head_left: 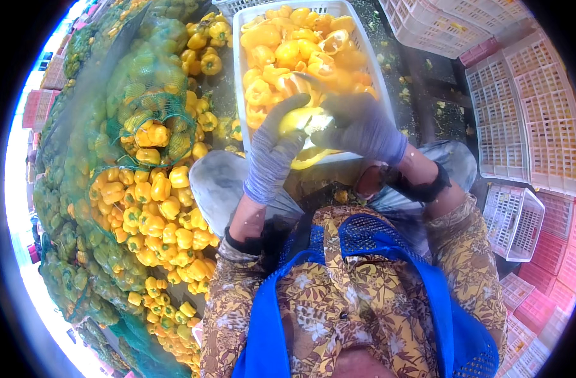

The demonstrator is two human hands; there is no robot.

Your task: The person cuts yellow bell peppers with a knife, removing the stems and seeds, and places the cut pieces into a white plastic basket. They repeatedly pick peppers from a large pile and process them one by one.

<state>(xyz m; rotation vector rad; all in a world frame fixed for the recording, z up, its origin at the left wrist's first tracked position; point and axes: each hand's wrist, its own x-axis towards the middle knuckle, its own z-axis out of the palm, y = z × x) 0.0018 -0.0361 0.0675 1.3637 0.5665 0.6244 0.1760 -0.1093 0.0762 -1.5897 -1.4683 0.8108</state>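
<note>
A cut-open yellow bell pepper (295,121) is in my gloved left hand (275,149), its pale core (319,124) facing right. My gloved right hand (370,127) has its thumb and fingers against the core side. A thin dark blade, apparently a knife (312,81), juts up and left from the right hand; blur and the glove hide its handle. Below the hands shows a lower yellow pepper piece (308,158). Both hands are over the near end of a white plastic crate (239,71) heaped with cut yellow pepper pieces (288,49).
Whole yellow peppers (151,217) spill across the floor at left, beside green mesh sacks (141,71) of peppers. Stacked plastic crates (498,113) stand at right, with a tilted white crate (508,222) below them. Scraps litter the dark floor (411,90).
</note>
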